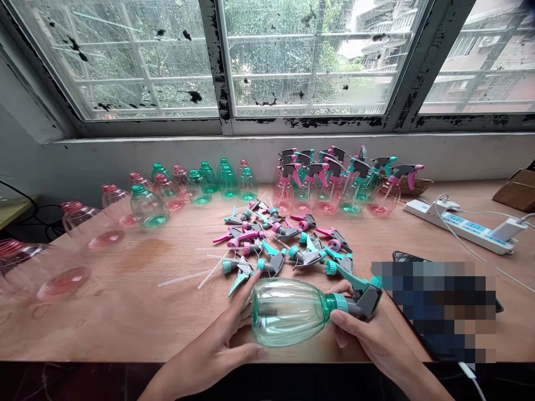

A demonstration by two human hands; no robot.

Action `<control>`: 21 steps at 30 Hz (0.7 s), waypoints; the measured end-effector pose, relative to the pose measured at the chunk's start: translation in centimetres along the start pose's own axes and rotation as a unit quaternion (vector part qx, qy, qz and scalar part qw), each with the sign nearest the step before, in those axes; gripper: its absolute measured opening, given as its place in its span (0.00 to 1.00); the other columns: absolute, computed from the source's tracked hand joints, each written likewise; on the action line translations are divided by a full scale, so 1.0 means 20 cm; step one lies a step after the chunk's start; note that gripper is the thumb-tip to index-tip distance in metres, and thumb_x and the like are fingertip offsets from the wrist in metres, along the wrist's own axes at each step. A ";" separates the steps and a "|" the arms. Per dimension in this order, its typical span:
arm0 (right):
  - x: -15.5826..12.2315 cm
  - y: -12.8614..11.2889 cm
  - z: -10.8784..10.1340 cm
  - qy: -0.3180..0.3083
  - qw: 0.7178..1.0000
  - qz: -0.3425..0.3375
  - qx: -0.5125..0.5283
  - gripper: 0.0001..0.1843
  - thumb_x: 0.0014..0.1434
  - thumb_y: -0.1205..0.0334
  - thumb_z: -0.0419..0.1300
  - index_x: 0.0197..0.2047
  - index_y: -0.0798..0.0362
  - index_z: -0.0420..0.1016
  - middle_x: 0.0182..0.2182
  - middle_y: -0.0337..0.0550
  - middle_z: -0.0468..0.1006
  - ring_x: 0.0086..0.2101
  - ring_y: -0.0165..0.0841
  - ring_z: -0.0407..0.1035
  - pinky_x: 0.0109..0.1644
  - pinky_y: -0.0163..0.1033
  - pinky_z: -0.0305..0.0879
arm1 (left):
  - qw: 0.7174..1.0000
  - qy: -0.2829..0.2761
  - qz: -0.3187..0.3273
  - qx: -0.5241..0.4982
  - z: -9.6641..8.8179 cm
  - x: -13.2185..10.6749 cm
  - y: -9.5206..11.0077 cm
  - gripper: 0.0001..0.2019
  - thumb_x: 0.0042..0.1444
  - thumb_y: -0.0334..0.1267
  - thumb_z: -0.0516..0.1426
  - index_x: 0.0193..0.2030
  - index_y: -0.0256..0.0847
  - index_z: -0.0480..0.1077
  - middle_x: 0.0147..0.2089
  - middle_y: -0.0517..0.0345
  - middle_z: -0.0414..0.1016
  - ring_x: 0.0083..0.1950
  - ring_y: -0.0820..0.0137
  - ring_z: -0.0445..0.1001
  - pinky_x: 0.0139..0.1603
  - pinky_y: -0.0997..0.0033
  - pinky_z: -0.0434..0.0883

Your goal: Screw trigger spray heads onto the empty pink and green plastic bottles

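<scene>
I hold a clear green spray bottle (288, 309) on its side, low over the front edge of the wooden table (137, 289). My left hand (221, 348) cups the bottle's base with fingers wrapped round it. My right hand (368, 331) grips the teal collar and the grey and teal trigger head (361, 295) fitted at the neck. Just beyond the bottle lies a pile of loose pink and teal trigger heads (284, 242) with thin dip tubes.
Empty pink and green bottles (148, 206) stand in a row from the left edge to the back. Assembled spray bottles (334, 181) stand at the back right. A white power strip (460, 225) with cables lies to the right, a phone (407, 257) nearer, a cardboard box (516, 192) far right.
</scene>
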State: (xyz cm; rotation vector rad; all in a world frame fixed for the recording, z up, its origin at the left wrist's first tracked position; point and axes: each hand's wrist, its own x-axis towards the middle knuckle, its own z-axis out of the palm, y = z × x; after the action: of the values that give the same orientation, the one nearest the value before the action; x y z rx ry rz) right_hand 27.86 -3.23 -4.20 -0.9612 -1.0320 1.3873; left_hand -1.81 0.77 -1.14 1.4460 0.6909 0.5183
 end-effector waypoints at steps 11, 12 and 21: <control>0.00 0.01 -0.01 0.000 1.000 0.002 0.006 0.21 0.57 0.50 0.76 0.45 0.51 0.74 0.21 0.34 0.80 0.20 0.27 0.70 0.27 0.30 0.66 | 1.000 0.015 0.009 0.007 0.00 -0.01 -0.02 0.45 0.64 0.46 0.64 0.79 0.61 0.40 0.83 0.61 0.34 0.82 0.50 0.41 0.80 0.46 0.45; 0.00 0.00 -0.01 0.002 1.000 0.002 0.011 0.21 0.57 0.50 0.76 0.45 0.51 0.74 0.21 0.34 0.80 0.20 0.27 0.70 0.27 0.30 0.66 | 1.000 0.018 0.009 0.015 0.01 -0.01 -0.01 0.46 0.64 0.44 0.64 0.78 0.62 0.38 0.83 0.62 0.34 0.82 0.51 0.41 0.80 0.46 0.45; 0.00 0.00 0.00 0.003 1.000 0.009 -0.010 0.23 0.56 0.49 0.76 0.46 0.51 0.74 0.20 0.32 0.77 0.20 0.29 0.68 0.26 0.33 0.66 | 0.999 0.011 0.000 -0.031 0.00 -0.01 -0.02 0.47 0.64 0.45 0.64 0.78 0.63 0.36 0.83 0.61 0.34 0.82 0.53 0.37 0.80 0.49 0.47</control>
State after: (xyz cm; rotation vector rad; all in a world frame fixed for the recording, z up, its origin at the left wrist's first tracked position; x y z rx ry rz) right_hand 27.87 -3.30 -4.20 -0.9907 -1.0357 1.3909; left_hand -2.04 0.54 -1.59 1.3847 0.6869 0.5510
